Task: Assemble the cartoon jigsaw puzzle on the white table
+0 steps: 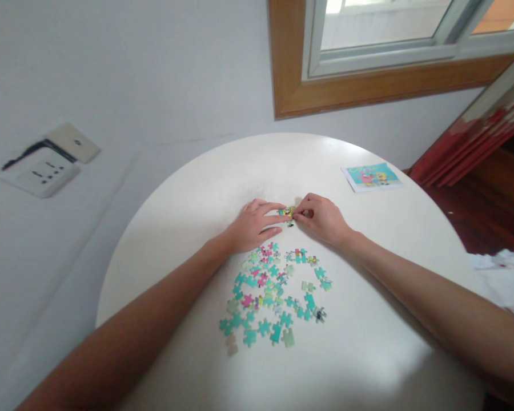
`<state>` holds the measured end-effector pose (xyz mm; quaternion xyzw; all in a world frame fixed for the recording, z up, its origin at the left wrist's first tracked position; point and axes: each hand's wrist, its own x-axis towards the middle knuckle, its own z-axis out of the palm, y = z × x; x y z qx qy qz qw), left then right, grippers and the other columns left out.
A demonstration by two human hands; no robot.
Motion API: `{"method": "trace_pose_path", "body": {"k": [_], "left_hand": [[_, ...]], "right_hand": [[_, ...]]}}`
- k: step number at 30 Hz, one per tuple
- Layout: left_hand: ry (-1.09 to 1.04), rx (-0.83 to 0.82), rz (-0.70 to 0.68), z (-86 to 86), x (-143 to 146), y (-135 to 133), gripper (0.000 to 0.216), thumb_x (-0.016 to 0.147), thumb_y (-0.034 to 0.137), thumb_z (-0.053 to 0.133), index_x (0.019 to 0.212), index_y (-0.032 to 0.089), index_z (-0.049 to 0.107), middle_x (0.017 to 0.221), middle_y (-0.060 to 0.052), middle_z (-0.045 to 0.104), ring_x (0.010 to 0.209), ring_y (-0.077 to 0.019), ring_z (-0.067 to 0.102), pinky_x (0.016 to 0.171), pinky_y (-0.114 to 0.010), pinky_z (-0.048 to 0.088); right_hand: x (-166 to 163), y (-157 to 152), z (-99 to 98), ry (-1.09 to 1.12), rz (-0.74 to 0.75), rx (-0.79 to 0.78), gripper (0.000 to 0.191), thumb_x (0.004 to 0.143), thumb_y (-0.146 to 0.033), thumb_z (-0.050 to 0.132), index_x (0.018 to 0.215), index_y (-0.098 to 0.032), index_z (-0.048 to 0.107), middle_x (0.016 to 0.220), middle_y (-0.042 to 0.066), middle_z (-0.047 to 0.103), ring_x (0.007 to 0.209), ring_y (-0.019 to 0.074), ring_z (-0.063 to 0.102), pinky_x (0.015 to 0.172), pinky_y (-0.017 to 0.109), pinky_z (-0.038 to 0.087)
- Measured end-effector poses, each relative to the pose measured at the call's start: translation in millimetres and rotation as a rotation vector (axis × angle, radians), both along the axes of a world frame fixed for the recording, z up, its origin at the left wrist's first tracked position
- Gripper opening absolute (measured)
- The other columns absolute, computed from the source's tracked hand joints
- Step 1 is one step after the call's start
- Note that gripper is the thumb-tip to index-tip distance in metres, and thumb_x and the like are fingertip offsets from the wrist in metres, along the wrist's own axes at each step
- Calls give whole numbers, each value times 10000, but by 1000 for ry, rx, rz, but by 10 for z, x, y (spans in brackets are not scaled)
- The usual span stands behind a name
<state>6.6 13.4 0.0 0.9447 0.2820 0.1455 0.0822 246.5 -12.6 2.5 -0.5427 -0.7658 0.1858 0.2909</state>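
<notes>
My two hands meet near the middle of a round white table (pixel 368 354). My left hand (pixel 252 224) lies on the table with fingers stretched toward a small yellow jigsaw piece cluster (pixel 288 213), its fingertips touching it. My right hand (pixel 321 218) is curled, pinching the same small pieces from the right. Closer to me lies a loose pile of several teal, pink and green puzzle pieces (pixel 274 294), untouched.
A printed cartoon picture card (pixel 372 176) lies at the table's far right. A wall socket plate (pixel 43 165) sits on the white wall to the left. A wood-framed window (pixel 368 85) is behind the table; red-and-white fabric (pixel 475 142) hangs at right.
</notes>
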Motion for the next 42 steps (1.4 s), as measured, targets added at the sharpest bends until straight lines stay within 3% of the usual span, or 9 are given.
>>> {"method": "trace_pose_path", "body": {"k": [14,26,32,42], "left_hand": [[16,2,-44,-5,-17,-2,381,1019,436,480,1391,429,563,1476,4,528,1263,-264,426,1081,-473,326],[15,-39,17,-20,19,1,475,1016,442,471,1477,326,479,1470,-35,542,1269,-268,452,1089,-466,342],[-5,-35,53,-37,18,4,463,1009,423,491,1446,272,517,1480,-68,524,1291,-266,461,1105,-473,350],[-15,-23,2,-16,12,13,395,1018,394,483,1399,332,570,1472,-29,537,1273,-248,474,1107,-463,348]], "right_hand": [[-2,-4,19,-26,-7,-9,175,870,-282,612,875,-230,779,892,40,653,719,149,556,678,312,395],[-12,-12,29,-22,-10,0,186,866,-278,602,875,-226,780,878,43,654,713,151,559,683,309,397],[2,-4,28,-29,4,1,196,876,-279,594,896,-229,783,885,44,658,720,152,557,688,309,394],[27,17,18,-20,11,-3,185,875,-263,601,924,-221,774,884,48,679,719,153,566,691,307,409]]}}
